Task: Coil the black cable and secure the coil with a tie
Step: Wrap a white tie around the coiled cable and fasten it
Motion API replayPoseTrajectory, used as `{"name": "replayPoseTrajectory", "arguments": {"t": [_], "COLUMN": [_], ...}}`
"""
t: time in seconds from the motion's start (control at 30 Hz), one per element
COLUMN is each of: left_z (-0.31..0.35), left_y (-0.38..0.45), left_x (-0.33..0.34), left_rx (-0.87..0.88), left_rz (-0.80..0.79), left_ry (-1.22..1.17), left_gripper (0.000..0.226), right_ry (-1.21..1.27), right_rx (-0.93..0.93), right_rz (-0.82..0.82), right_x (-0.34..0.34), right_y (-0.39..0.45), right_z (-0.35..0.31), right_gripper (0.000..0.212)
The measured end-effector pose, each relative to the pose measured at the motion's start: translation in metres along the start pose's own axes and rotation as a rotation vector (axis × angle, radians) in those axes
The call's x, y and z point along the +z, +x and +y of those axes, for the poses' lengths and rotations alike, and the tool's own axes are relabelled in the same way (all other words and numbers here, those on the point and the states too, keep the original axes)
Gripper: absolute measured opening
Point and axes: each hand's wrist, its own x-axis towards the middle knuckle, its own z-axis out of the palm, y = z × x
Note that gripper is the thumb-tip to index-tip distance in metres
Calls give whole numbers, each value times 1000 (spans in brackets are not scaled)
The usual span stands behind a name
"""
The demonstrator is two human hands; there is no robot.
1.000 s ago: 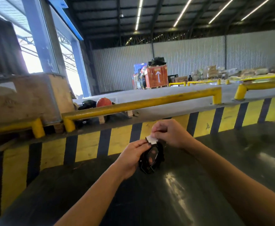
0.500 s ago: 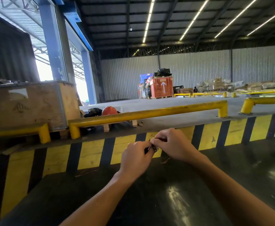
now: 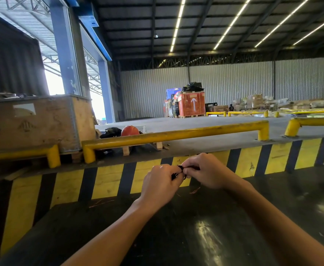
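Both my hands meet above the far part of the dark table (image 3: 176, 237). My left hand (image 3: 160, 184) and my right hand (image 3: 205, 171) pinch the black cable coil (image 3: 177, 172) between their fingertips. Only a small dark part of the coil shows between the fingers; the rest is hidden inside my hands. The tie cannot be made out.
A yellow and black striped wall (image 3: 109, 181) stands just behind the table. Yellow guard rails (image 3: 176, 134) run along the raised floor above it. A wooden crate (image 3: 36, 121) and an orange helmet (image 3: 129, 130) sit at the left. Thin reddish strands (image 3: 194, 190) lie on the table.
The coil hung in plain sight with a white tag a second ago; now my hands have closed around it and risen in the view. My head has tilted up.
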Motion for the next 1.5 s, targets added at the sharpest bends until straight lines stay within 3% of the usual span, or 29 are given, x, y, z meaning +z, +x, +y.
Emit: {"name": "replayPoseTrajectory", "arguments": {"t": [0.13,0.23,0.4,0.47,0.57,0.77,0.87,0.97,1.13,1.33,1.5], "left_z": [0,2,15,17,13,12,12,8,11,24,25], "left_y": [1,2,8,10,10,11,11,14,21,25,24], "left_x": [6,9,9,6,1,-5,-8,-15,-23,-21,-18], "left_rx": [-2,-23,-167,-206,-238,-250,-314,-403,-561,-591,-592], "left_rz": [-2,39,137,139,87,-25,-14,-17,-92,-148,-203], "left_ry": [13,-31,-254,-351,-481,-611,-715,-852,-1033,-1046,-1044], "left_gripper": [21,19,18,18,18,22,19,18,28,37,43], "right_ry": [-1,43,342,465,480,489,538,480,609,334,142], "right_rx": [21,108,331,369,335,298,253,220,194,142,158], "right_rz": [38,208,464,443,288,72,37,73,299,203,336], "right_x": [2,12,25,23,18,13,7,-1,-12,-3,9], "right_y": [-3,-4,-4,-5,-6,-9,-12,-14,-18,-14,-14], "right_z": [3,3,10,10,11,13,14,18,15,9,1], "right_gripper": [20,15,19,26,38,8,9,11,13,19,28]}}
